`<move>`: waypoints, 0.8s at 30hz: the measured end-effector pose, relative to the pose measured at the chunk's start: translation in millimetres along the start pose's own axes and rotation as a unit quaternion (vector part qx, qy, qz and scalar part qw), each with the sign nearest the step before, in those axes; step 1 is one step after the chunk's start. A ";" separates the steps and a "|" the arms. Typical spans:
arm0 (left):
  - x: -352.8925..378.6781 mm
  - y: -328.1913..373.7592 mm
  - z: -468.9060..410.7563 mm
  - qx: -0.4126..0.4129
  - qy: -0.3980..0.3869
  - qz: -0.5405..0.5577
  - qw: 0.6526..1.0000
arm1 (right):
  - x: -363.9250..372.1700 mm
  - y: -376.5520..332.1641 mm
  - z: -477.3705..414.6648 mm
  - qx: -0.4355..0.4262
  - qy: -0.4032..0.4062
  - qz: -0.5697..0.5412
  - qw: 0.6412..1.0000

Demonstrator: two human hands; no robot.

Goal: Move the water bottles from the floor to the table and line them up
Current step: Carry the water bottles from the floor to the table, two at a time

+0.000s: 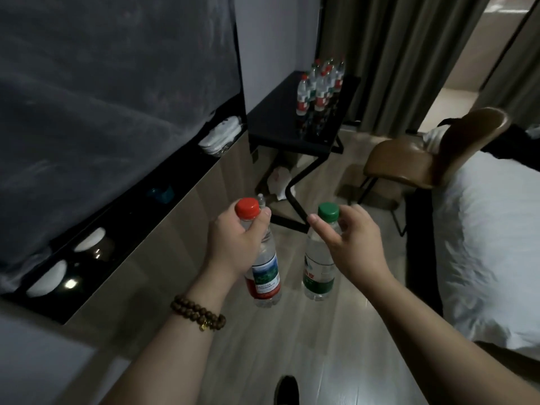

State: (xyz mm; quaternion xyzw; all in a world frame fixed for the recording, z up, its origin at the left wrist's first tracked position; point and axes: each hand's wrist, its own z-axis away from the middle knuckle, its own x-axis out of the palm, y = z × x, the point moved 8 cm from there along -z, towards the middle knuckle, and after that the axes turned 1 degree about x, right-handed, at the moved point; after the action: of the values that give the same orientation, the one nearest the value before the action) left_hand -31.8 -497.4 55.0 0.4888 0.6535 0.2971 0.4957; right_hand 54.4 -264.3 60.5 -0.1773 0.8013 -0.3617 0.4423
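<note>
Both held at neck, hanging down below fingers [321, 229]: red-capped bottle [264, 268] gripped by left hand [235, 247], green-capped bottle [318, 271] pinched by right hand [355, 247]. Worktop [277, 124] far ahead.

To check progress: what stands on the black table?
Upright water bottles, red and green caps, clustered on the black table. Rear ones partly covered; count unclear.

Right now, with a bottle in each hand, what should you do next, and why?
Probably carry both to the black table: the left hand grips the red-capped clear plastic bottle, the right hand the green-capped bottle, and other bottles already stand there.
</note>
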 end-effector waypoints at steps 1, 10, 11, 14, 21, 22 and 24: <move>13.4 0.7 -23.4 0.007 -0.003 -0.002 1.000 | 1.2 7.1 -21.7 -0.001 0.005 0.006 1.000; 125.6 9.2 -189.5 0.057 -0.040 -0.012 0.998 | 13.5 71.9 -193.8 0.006 0.027 0.020 0.999; 139.6 8.1 -204.8 0.058 -0.042 -0.010 0.997 | 14.9 80.4 -212.7 0.004 0.028 0.018 0.999; 183.6 1.3 -250.8 0.041 -0.050 -0.012 0.998 | 20.6 111.1 -275.7 0.001 0.020 0.010 1.000; 282.5 -7.4 -360.9 0.002 -0.009 -0.024 1.000 | 26.5 172.0 -436.1 -0.037 -0.005 -0.020 0.999; 295.7 -7.9 -374.8 0.004 0.006 -0.023 1.000 | 25.8 180.8 -458.2 -0.042 -0.008 -0.020 0.999; 323.9 -8.7 -406.3 0.006 0.037 -0.024 0.999 | 25.5 198.6 -507.0 -0.055 -0.014 -0.021 0.998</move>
State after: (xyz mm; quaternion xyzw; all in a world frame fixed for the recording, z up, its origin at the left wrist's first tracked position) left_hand -426.0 -158.9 66.5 0.4645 0.6845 0.2989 0.4758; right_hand -376.8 68.7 75.4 -0.2234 0.8100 -0.3238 0.4349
